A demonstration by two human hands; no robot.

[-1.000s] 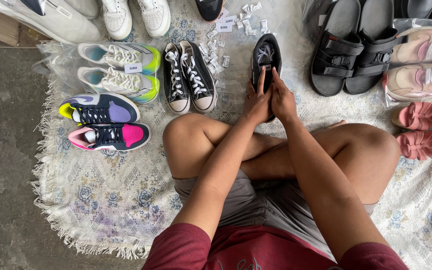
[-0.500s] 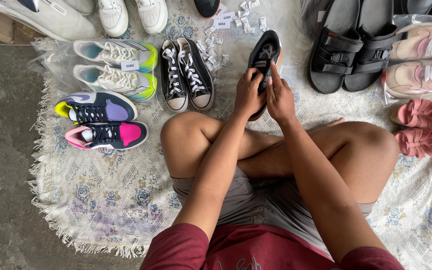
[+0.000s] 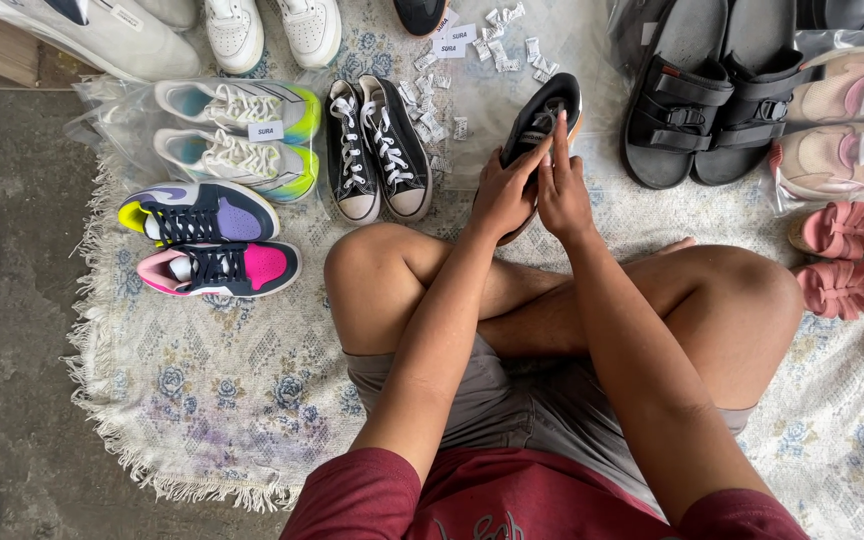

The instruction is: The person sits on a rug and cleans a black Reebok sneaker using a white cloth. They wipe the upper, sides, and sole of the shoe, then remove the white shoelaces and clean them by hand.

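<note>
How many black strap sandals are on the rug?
2: black sandals lie side by side at upper right, one nearer the held shoe, the other beside it; none apparently hidden.

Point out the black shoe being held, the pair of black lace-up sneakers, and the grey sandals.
black shoe (image 3: 550, 112), head view, on its upper near the laces.
black lace-up sneakers (image 3: 377, 150), head view, on the laced top of the pair.
grey sandals (image 3: 717, 110), head view, on the straps.

Matt black canvas shoe (image 3: 544, 118) with cloth laces; worn woven rug (image 3: 232, 380) with frayed fringe; rough concrete floor (image 3: 12, 300)
</note>
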